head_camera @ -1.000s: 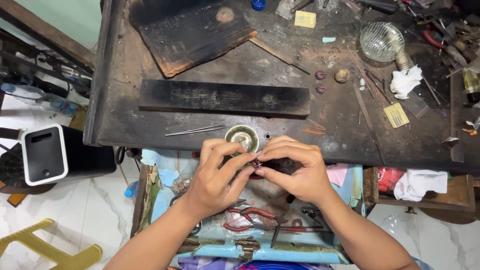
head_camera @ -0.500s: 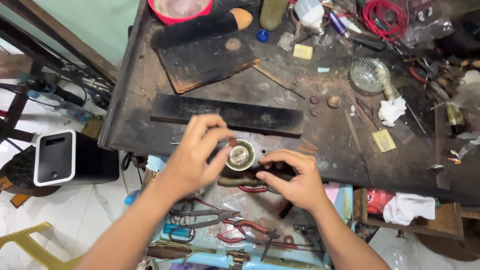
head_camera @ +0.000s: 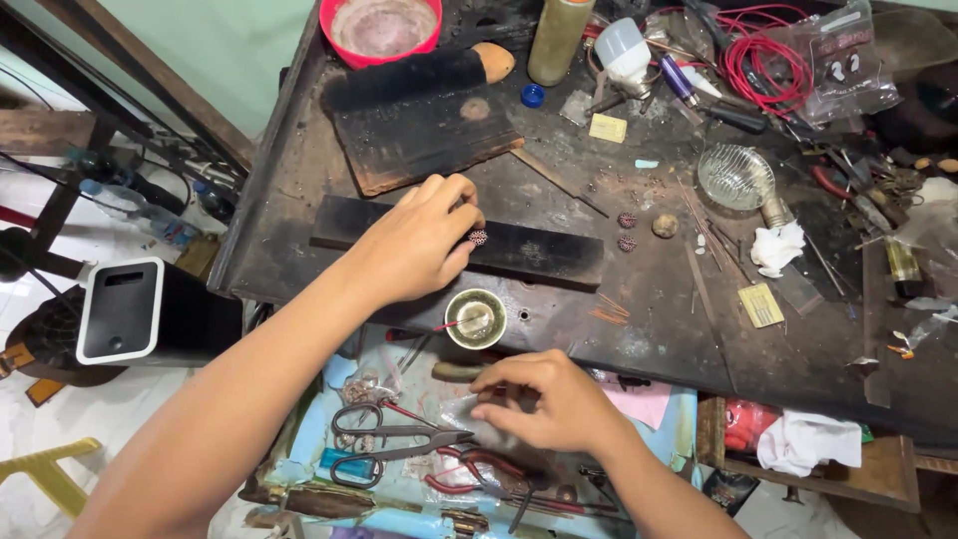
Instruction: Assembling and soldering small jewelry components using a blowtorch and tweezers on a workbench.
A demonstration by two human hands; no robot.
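The left hand (head_camera: 414, 245) pinches a small spiky bead (head_camera: 478, 238) between its fingertips, just over the long black block (head_camera: 539, 252) on the dark workbench (head_camera: 659, 319). The right hand (head_camera: 544, 399) is lower — fingers curled, pressing on a crumpled clear plastic bag (head_camera: 464, 414) beside the scissors (head_camera: 389, 439). A small round dish (head_camera: 476, 318) stands between both hands.

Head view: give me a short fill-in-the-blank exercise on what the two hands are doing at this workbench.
1. The left hand sets a small bead on the long ____ block.
2. The right hand rests over the open ____ below the bench.
3. The scissors lie to the ____ of the right hand in the picture.

Missing words: black; drawer; left
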